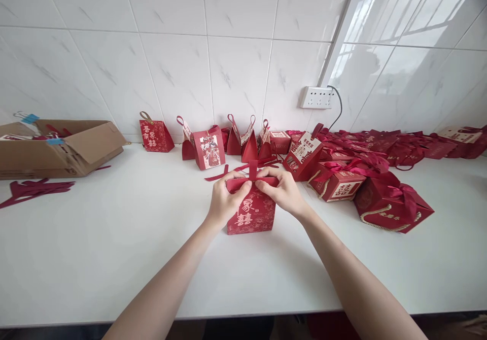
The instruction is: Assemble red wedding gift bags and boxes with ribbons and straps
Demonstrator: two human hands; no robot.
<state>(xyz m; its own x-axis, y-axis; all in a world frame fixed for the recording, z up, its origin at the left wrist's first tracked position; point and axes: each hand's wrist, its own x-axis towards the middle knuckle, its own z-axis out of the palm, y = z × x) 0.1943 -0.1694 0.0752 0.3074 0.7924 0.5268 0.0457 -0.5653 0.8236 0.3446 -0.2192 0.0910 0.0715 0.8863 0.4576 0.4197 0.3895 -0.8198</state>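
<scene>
A red gift box with pale printed characters and flowers stands upright on the white table in front of me. My left hand pinches its top edge at the left, thumb on the front and fingers behind. At the right of the same edge, my right hand grips in the same way. Between my thumbs a short red ribbon sticks up from the top. Loose red ribbon strips lie just behind the box.
An open cardboard box stands at the left, with dark red ribbons before it. Several finished red boxes line the wall. Many more crowd the right, including a rope-handled box. A power strip hangs on the tiled wall.
</scene>
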